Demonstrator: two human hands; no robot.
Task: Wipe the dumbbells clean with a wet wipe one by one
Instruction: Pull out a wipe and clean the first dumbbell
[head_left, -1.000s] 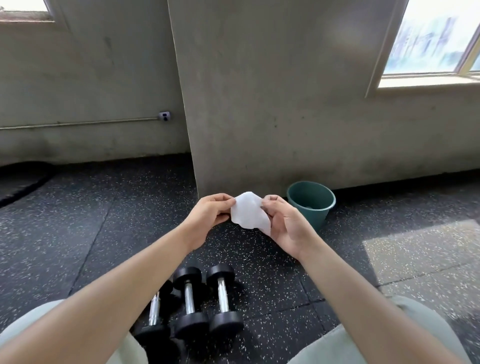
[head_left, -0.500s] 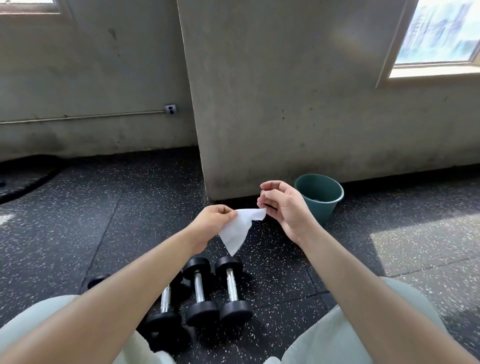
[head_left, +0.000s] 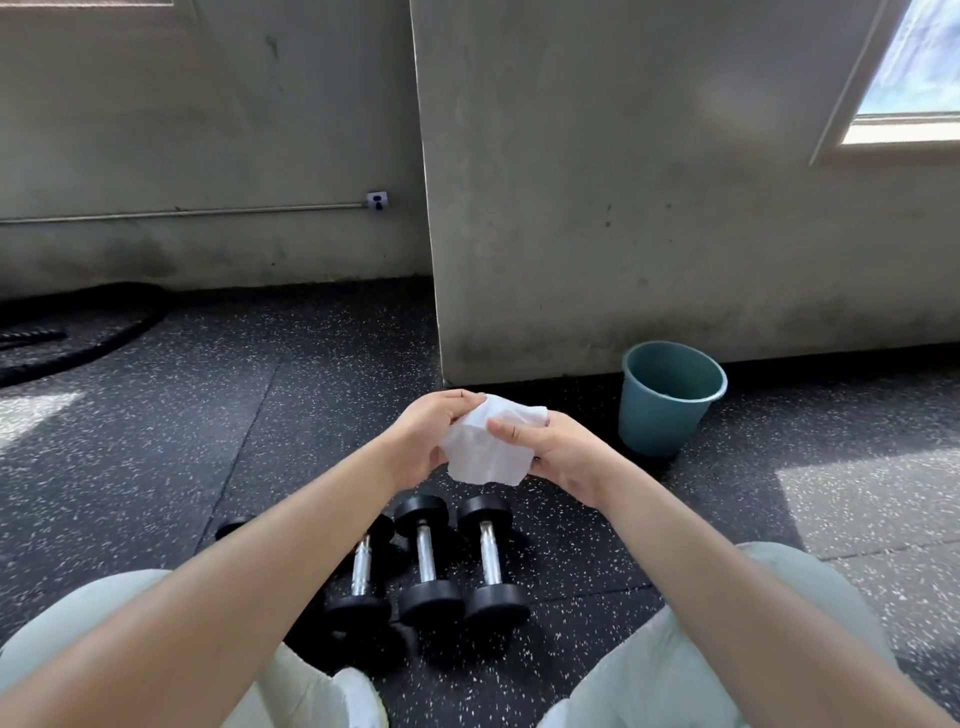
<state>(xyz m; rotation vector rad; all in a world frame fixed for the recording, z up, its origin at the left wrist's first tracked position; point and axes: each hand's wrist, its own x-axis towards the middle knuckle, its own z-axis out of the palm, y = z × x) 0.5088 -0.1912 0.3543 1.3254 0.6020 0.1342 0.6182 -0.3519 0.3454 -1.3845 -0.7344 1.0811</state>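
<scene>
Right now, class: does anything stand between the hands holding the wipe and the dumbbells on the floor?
Nothing visible does. The left hand and right hand hold the wet wipe in open air above the dumbbells; the bucket stands off to the right, apart from them.

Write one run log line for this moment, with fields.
stage: before wiping | left hand: holds wet wipe | right hand: holds wet wipe | dumbbells: on floor, untouched

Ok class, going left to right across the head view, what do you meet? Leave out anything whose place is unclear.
black rope → left hand → wet wipe → right hand → teal bucket → window. The dumbbells are left out, since they lie below the hands.
</scene>
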